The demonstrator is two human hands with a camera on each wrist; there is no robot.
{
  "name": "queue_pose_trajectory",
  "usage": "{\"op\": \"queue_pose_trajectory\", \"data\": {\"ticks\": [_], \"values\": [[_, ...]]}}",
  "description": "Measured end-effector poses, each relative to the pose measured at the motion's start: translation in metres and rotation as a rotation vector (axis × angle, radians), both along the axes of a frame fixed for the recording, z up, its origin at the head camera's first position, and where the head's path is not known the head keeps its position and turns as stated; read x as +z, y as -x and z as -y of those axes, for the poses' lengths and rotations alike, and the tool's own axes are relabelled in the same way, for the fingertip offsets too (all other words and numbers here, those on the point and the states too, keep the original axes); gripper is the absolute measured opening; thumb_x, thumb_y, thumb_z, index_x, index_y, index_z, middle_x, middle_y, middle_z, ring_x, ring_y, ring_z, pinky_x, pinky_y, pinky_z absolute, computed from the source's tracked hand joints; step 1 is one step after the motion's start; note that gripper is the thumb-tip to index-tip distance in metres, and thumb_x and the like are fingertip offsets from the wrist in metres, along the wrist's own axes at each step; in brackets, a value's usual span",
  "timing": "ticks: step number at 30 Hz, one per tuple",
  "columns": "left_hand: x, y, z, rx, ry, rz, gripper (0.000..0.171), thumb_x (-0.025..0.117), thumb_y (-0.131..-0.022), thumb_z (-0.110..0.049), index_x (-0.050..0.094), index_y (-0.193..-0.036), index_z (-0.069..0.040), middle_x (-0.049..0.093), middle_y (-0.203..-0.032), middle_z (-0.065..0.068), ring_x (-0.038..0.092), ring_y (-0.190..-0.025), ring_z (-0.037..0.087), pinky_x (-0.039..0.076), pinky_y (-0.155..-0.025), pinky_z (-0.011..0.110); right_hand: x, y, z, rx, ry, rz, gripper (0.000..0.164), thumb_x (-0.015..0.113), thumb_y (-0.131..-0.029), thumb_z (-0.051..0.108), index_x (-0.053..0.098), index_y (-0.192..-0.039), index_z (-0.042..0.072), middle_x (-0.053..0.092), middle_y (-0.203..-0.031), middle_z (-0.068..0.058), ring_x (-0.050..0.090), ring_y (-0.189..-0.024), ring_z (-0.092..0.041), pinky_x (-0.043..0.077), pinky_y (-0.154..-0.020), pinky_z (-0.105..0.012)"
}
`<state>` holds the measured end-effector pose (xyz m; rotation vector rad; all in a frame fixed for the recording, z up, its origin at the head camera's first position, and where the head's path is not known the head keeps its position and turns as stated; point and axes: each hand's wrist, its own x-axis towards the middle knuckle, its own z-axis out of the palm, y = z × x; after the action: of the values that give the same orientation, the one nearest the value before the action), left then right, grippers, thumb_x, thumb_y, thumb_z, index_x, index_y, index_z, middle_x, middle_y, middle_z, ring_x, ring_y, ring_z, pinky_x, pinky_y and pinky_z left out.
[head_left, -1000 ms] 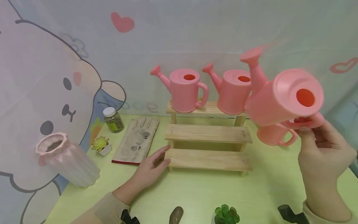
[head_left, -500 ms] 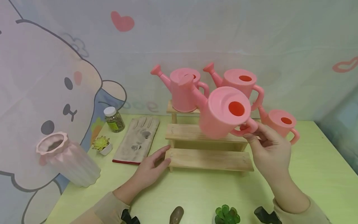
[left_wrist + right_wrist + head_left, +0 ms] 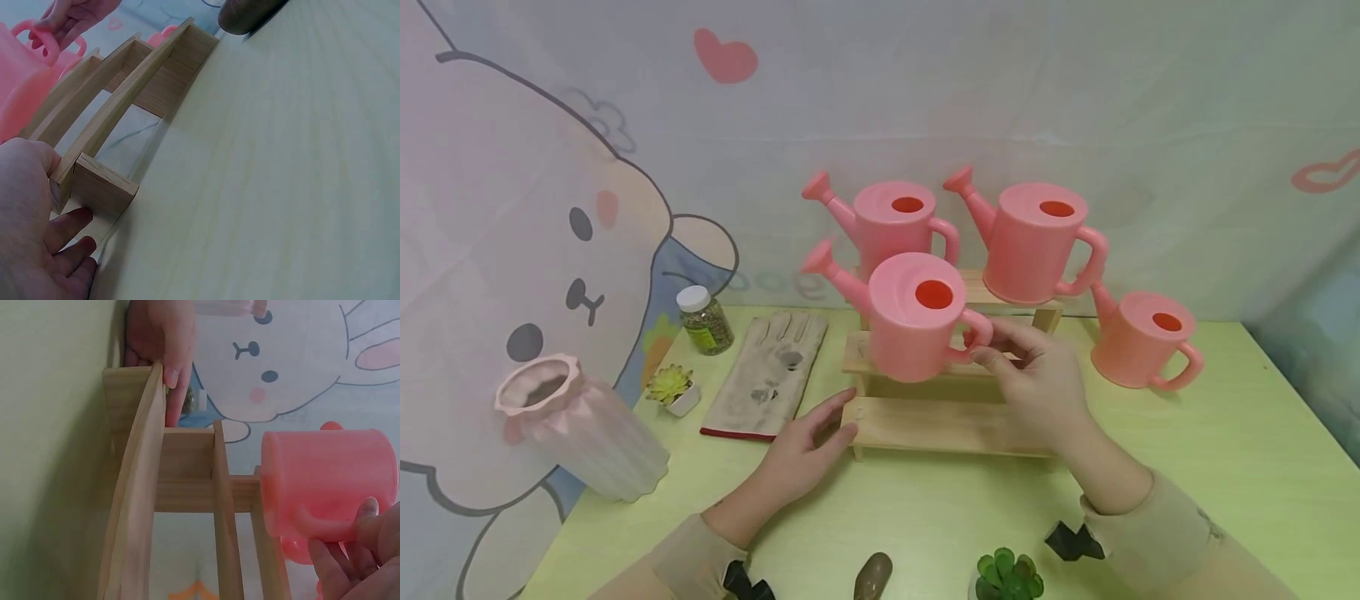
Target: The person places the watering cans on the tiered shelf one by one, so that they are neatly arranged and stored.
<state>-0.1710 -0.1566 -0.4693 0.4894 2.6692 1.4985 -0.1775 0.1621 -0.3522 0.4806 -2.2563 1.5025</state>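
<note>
My right hand (image 3: 1037, 375) grips the handle of a pink watering can (image 3: 913, 333). The can is upright, its spout to the left, over the left part of the stand's middle tier; the right wrist view shows a gap between its base (image 3: 269, 481) and that board. At the left end of the three-tier wooden stand (image 3: 955, 425), my left hand (image 3: 805, 450) holds the lowest board between thumb and fingers. On the top tier stand two more pink watering cans, a left one (image 3: 880, 225) partly hidden by the held can and a right one (image 3: 1030, 250).
Another pink watering can (image 3: 1138, 337) stands on the table right of the stand. To the left are a glove (image 3: 767, 375), a jar (image 3: 706, 321), a small potted succulent (image 3: 672, 387) and a ribbed vase (image 3: 595, 433). A green succulent (image 3: 1007, 575) and brown handle (image 3: 872, 575) lie near the front.
My right hand has carried the watering can left from the right side, lowering it and bringing it from tilted to upright over the middle tier. The left hand has stayed at the stand.
</note>
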Motion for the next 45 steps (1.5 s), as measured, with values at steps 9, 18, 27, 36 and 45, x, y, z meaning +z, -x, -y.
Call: {"op": "queue_pose_trajectory", "data": {"ticks": [9, 18, 27, 36, 45], "values": [[0.002, -0.001, -0.001, -0.003, -0.010, 0.002, 0.052, 0.061, -0.101, -0.048, 0.048, -0.151, -0.038, 0.066, -0.140, -0.005, 0.059, -0.135, 0.013, 0.044, -0.116, 0.048, -0.006, 0.002, 0.010, 0.023, -0.046, 0.055, 0.029, 0.080, -0.089, 0.020, 0.076, -0.117, 0.011, 0.079, -0.102, -0.007, 0.073, -0.091, 0.001, 0.058, -0.082, -0.016], [0.002, 0.000, 0.000, -0.005, -0.014, 0.003, 0.053, 0.061, -0.101, -0.047, 0.047, -0.151, -0.037, 0.066, -0.140, -0.005, 0.059, -0.135, 0.013, 0.044, -0.116, 0.048, -0.009, 0.005, 0.013, -0.005, -0.103, 0.046, 0.027, 0.081, -0.088, 0.019, 0.078, -0.115, 0.015, 0.080, -0.098, -0.004, 0.077, -0.091, -0.015, 0.060, -0.081, -0.020], [0.002, 0.000, 0.000, -0.003, -0.011, 0.006, 0.052, 0.061, -0.101, -0.048, 0.048, -0.151, -0.038, 0.064, -0.142, -0.003, 0.058, -0.137, 0.014, 0.043, -0.116, 0.048, -0.009, 0.009, 0.019, 0.007, -0.092, 0.117, 0.021, 0.079, -0.091, 0.018, 0.078, -0.111, 0.016, 0.078, -0.099, -0.001, 0.076, -0.093, -0.012, 0.061, -0.084, -0.025], [0.001, 0.000, -0.001, -0.005, -0.008, 0.001, 0.053, 0.061, -0.101, -0.048, 0.048, -0.151, -0.037, 0.065, -0.141, -0.003, 0.058, -0.136, 0.014, 0.044, -0.116, 0.047, -0.008, 0.008, 0.020, -0.003, -0.124, 0.123, 0.020, 0.079, -0.091, 0.019, 0.078, -0.111, 0.017, 0.079, -0.099, 0.000, 0.075, -0.093, -0.012, 0.062, -0.082, -0.025], [0.002, -0.001, -0.001, -0.003, -0.021, 0.015, 0.052, 0.061, -0.101, -0.048, 0.048, -0.151, -0.037, 0.065, -0.142, -0.003, 0.058, -0.136, 0.014, 0.044, -0.116, 0.047, -0.008, 0.007, 0.019, 0.050, -0.078, 0.143, 0.028, 0.079, -0.091, 0.021, 0.073, -0.117, 0.015, 0.076, -0.107, -0.001, 0.074, -0.100, -0.015, 0.061, -0.085, -0.027]]}}
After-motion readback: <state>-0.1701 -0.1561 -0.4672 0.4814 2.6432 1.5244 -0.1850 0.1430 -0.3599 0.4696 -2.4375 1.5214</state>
